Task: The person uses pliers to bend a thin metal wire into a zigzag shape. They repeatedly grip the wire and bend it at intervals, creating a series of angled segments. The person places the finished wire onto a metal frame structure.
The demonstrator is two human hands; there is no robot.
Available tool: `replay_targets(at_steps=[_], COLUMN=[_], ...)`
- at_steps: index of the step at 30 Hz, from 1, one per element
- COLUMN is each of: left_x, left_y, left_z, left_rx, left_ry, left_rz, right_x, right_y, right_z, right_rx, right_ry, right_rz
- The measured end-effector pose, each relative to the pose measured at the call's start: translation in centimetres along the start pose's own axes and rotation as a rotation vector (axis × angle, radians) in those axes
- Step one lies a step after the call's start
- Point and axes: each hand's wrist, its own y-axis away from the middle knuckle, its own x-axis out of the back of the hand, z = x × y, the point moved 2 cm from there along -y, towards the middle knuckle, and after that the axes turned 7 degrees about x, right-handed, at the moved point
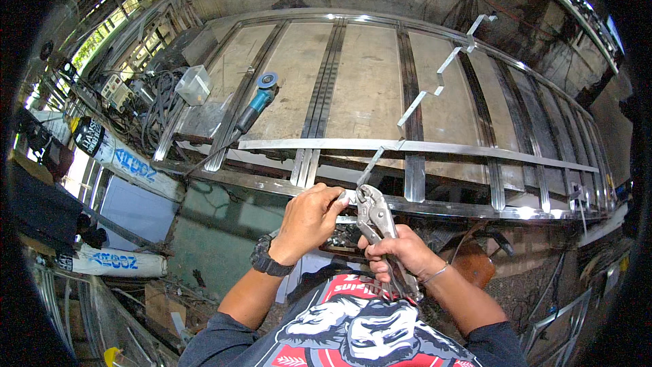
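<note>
My right hand (401, 251) is wrapped round the handles of silver locking pliers (375, 214). Their jaws are at the near end of a thin metal strip (411, 109) bent into zigzag steps, which stretches away to the far right over the frame. Just left of the jaws, the fingers of my left hand (309, 216) pinch the strip's near end, a short bright piece of which shows at the fingertips. How firmly the jaws bite on the strip cannot be made out. Below both, a long flat bar (435, 146) lies across the frame.
A long shiny metal frame (326, 88) with several crossbars covers the worktable. On it rest a blue angle grinder (257, 103) and a clear plastic box (194, 85). Gas cylinders (129, 163) lie at the left, beside coiled cables (160, 112). An orange seat (474, 265) stands at the right.
</note>
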Motion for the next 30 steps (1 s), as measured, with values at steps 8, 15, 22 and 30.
replay_targets(at_steps=[8, 15, 22, 30], left_x=[0.3, -0.1, 0.7, 1.8], left_y=[-0.2, -1.0, -2.0, -2.3], left_z=[0.4, 0.1, 0.3, -0.3], left_rx=[-0.007, -0.077, -0.122, -0.050], left_ry=[-0.026, -0.018, -0.070, -0.054], left_rz=[0.018, 0.138, 0.116, 0.012], right_x=[0.4, 0.1, 0.5, 0.5], right_y=[-0.4, -0.5, -0.8, 0.8], right_z=[0.1, -1.0, -2.9, -3.0], right_rx=[0.008, 0.043, -0.037, -0.071], right_ry=[0.032, 0.040, 0.213, 0.164], right_rz=[-0.003, -0.034, -0.170, -0.210])
